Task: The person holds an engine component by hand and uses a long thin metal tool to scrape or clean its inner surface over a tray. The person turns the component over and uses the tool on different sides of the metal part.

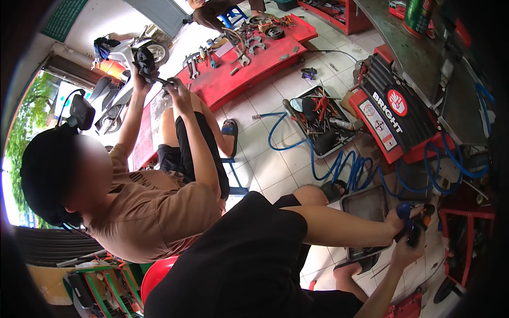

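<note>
Both my hands are at the lower right, close together on one blue-and-black object (408,218) with a bit of orange at its far side; its kind is hard to make out. My left hand (393,220) reaches in from the left with its fingers closed against the object. From below comes my right hand (409,249), wrapped around the object's dark lower part. Beside my left forearm, a dark shallow tray (366,202) lies on the tiled floor, partly covered by the arm.
A coiled blue hose (344,170) runs past a red-and-black machine (379,114). A tool-filled tray (319,119) sits nearby. At left, a seated co-worker (159,212) holds a dark part (145,61). Tools lie on a red platform (228,87). A red cart (466,214) stands right.
</note>
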Demonstrator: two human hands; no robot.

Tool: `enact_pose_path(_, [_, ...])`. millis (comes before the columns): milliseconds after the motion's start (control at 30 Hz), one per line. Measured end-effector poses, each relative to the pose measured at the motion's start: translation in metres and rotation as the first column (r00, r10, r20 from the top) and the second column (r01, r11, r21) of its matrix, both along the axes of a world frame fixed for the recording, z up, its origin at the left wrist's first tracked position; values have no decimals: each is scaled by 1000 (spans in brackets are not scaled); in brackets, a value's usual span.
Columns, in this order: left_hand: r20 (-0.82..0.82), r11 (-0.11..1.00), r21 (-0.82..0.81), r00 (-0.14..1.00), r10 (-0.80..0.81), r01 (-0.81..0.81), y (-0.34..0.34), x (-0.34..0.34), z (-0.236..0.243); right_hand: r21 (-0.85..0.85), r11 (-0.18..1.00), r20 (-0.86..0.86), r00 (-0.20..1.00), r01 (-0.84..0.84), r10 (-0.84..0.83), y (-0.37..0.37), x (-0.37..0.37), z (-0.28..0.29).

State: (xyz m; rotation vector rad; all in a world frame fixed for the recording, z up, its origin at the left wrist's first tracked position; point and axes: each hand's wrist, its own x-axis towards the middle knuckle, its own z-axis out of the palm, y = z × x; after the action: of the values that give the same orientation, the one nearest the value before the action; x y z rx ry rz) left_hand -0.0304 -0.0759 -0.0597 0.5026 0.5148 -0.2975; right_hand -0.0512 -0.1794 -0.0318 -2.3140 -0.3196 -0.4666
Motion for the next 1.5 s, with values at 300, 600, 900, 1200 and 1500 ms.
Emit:
enact_pose_path(300, [-103,982,185,995,-8,27,-3,-11,12,140,987,-142,988,85,-65,-13,-2,-8])
enact_pose_path(600, [-117,977,212,993,32,-7,-7,-8,6,16,997,-9,997,75,-75,-1,-3,1])
enact_pose_path(900, [-146,976,219,989,22,11,1,-9,24,45,995,-71,994,91,-87,0,-3,3])
enact_pose_path(1200, [-127,968,241,987,101,-68,-16,-8,-8,81,989,-123,986,120,-110,-8,-3,-9])
enact_pose_path(1500, [-171,965,255,985,-13,57,6,-10,28,139,987,-116,991,81,-65,3,-4,4])
